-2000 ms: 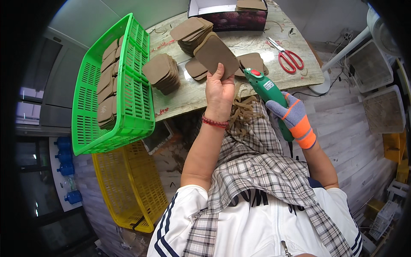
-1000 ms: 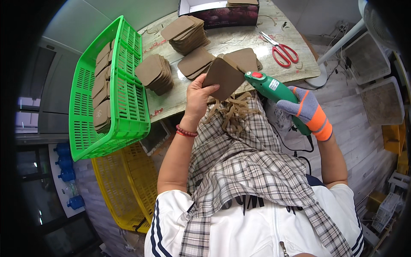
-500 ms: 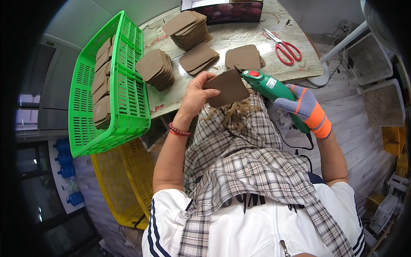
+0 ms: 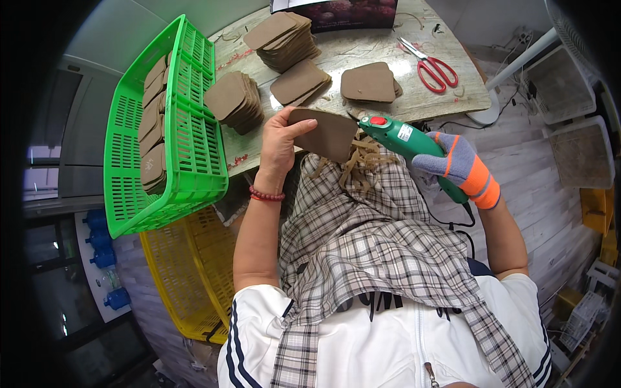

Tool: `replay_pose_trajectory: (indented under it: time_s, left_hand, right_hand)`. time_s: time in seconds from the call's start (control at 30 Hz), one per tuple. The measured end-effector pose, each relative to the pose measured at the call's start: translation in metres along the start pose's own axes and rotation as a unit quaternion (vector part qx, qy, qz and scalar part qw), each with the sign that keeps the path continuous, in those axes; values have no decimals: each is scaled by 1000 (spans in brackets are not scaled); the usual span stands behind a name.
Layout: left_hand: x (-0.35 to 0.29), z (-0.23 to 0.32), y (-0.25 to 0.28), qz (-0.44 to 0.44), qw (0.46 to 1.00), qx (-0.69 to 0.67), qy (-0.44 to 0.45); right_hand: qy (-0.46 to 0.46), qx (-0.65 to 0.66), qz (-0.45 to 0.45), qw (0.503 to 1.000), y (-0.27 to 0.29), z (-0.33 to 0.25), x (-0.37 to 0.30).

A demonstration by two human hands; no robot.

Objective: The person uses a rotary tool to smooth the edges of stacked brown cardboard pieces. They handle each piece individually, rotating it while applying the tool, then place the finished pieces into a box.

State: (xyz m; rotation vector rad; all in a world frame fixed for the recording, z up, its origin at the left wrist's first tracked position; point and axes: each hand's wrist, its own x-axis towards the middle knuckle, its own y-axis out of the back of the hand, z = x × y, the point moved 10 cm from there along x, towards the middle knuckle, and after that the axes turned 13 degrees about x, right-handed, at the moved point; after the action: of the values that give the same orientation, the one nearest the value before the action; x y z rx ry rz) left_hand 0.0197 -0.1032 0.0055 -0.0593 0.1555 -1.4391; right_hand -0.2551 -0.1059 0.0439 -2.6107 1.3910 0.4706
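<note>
Pinched between thumb and fingers of my bare left hand [image 4: 279, 143] is a flat brown piece with rounded corners [image 4: 326, 136], tilted above my lap. My right hand [image 4: 456, 165], in a grey and orange glove, grips a green electric cutter [image 4: 411, 142] with a red button. The cutter's head meets the right edge of the brown piece. Below it, thin tan offcut strips [image 4: 362, 165] lie on my checked apron [image 4: 362, 242]. Similar brown pieces stand on the table in several stacks, among them a tall stack [image 4: 234, 100] and a lower stack [image 4: 369, 83].
A green plastic crate [image 4: 194, 123] holding brown pieces stands left of the table [image 4: 427, 103]. Under it is a yellow crate [image 4: 187, 278]. Red-handled scissors [image 4: 436, 72] lie at the table's right; a dark box [image 4: 352, 14] is at the back. The cutter's black cord [image 4: 462, 224] hangs down.
My left hand has moved left and turned the brown piece, so its right corner now points down. The cutter has shifted slightly left and down, staying at the edge.
</note>
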Motion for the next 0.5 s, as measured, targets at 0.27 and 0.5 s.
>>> replay_pose_trajectory:
  time_s: [0.27, 0.5]
  left_hand:
    - [3, 0, -14, -48, 997, 58, 16]
    - [-1, -1, -39, -148, 983, 95, 55]
  right_hand:
    - [1, -45, -17, 999, -7, -5, -4]
    - [8, -50, -33, 998, -16, -9, -1]
